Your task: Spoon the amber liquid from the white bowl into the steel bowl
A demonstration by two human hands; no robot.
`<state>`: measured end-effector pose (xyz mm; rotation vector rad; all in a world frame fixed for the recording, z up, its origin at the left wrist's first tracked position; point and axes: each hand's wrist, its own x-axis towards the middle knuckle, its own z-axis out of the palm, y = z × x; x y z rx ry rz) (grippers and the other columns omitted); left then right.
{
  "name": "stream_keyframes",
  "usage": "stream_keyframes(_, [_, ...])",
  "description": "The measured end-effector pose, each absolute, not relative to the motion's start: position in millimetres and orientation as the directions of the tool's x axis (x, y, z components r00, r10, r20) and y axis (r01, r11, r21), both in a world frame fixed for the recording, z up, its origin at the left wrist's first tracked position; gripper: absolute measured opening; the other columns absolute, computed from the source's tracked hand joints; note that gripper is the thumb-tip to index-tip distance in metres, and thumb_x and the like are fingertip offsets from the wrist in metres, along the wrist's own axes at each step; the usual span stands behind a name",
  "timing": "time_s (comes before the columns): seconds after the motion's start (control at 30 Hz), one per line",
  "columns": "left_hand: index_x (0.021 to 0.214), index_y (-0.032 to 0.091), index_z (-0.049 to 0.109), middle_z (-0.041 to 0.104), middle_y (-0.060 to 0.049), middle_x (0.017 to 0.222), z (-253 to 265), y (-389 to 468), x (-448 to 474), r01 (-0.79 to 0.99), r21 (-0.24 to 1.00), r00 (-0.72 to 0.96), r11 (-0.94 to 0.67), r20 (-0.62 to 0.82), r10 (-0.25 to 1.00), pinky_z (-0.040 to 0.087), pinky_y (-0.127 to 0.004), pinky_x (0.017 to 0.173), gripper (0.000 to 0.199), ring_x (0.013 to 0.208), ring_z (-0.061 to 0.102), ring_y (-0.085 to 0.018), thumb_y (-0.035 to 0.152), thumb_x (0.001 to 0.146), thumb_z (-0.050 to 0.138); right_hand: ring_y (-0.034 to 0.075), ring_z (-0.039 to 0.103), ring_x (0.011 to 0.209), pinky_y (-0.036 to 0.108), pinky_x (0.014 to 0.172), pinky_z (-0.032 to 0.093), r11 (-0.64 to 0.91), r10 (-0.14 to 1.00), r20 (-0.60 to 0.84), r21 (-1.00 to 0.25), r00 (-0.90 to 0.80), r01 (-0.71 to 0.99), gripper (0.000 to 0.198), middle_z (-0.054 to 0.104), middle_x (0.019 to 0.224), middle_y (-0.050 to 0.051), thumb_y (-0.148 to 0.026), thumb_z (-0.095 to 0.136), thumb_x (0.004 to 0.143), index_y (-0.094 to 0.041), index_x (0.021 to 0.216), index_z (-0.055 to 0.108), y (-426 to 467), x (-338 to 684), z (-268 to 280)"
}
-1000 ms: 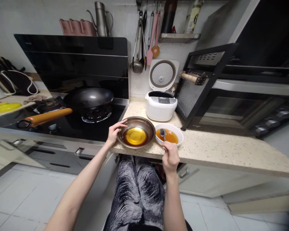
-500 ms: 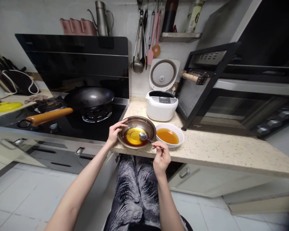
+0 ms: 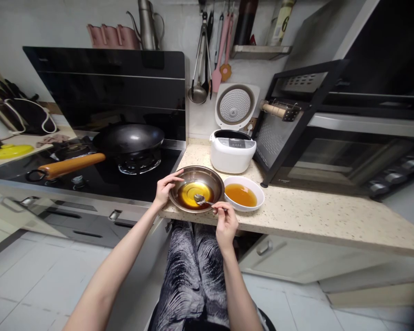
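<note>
Fingers of the right hand (image 3: 227,226) pinch a spoon (image 3: 199,199), its head over the metal bowl (image 3: 212,180) on the counter (image 3: 307,207). Those of the left hand (image 3: 163,190) grasp this bowl's left rim; a white bowl (image 3: 250,208) stands just right.

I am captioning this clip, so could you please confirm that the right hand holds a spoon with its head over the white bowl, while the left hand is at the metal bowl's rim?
Not quite: the head view shows the head of the spoon over the metal bowl. The right hand does hold it, and the left hand is at that bowl's rim.
</note>
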<state>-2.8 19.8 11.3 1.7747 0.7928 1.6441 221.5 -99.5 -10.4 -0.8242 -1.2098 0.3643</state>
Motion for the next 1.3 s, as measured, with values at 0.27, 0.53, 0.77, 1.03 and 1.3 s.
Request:
stream_keyframes(0.27, [0.088,0.021,0.084,0.075,-0.006,0.131,11.8,20.2,-3.4,0.047,0.756,0.063,-0.652,0.65,0.758,0.045,-0.051,0.118,0.035,0.129,0.066,-0.033,0.016,0.073,0.053,0.013,0.061,0.073,0.025,0.068,0.052,0.648,0.674,0.658,-0.745,0.335,0.16,0.021,0.067,0.086,0.001,-0.029,0.052,0.103,-0.021,0.09,0.067,-98.3,219.6,-10.5])
stream_keyframes(0.53, [0.088,0.021,0.084,0.074,-0.006,0.131,12.2,19.6,-3.0,0.047,0.757,0.06,-0.651,0.649,0.759,0.045,-0.05,0.118,0.035,0.129,0.066,-0.033,0.016,0.073,0.053,0.013,0.062,0.072,0.026,0.069,0.052,0.627,0.695,0.633,-0.766,0.34,0.144,0.023,0.068,0.085,0.002,-0.033,0.053,0.103,-0.021,0.089,0.067,-98.5,219.2,-8.4])
stream_keyframes(0.77, [0.088,0.022,0.084,0.075,-0.006,0.131,11.3,20.8,-3.6,0.052,0.758,0.066,-0.65,0.647,0.76,0.045,-0.051,0.118,0.035,0.129,0.066,-0.033,0.017,0.073,0.053,0.012,0.062,0.069,0.026,0.067,0.053,0.641,0.685,0.596,-0.766,0.419,0.044,0.022,0.068,0.084,0.001,-0.035,0.055,0.103,-0.021,0.089,0.066,-95.6,217.6,-11.7])
stream_keyframes(1.03, [0.089,0.021,0.084,0.074,-0.006,0.132,11.2,20.5,-3.4,0.043,0.757,0.067,-0.652,0.649,0.758,0.045,-0.051,0.118,0.036,0.13,0.066,-0.032,0.016,0.073,0.052,0.012,0.062,0.07,0.026,0.066,0.053,0.648,0.661,0.57,-0.761,0.488,0.012,0.021,0.068,0.086,0.002,-0.036,0.056,0.102,-0.02,0.09,0.065,-97.4,220.0,-11.3])
stream_keyframes(1.3, [0.088,0.021,0.084,0.074,-0.007,0.132,10.4,21.5,-3.4,0.025,0.768,0.068,-0.64,0.637,0.768,0.044,-0.052,0.12,0.036,0.131,0.065,-0.033,0.016,0.072,0.052,0.013,0.063,0.071,0.028,0.068,0.054,0.647,0.615,0.587,-0.757,0.526,0.088,0.021,0.068,0.086,0.003,-0.034,0.055,0.103,-0.02,0.091,0.064,-104.6,223.5,-3.8])
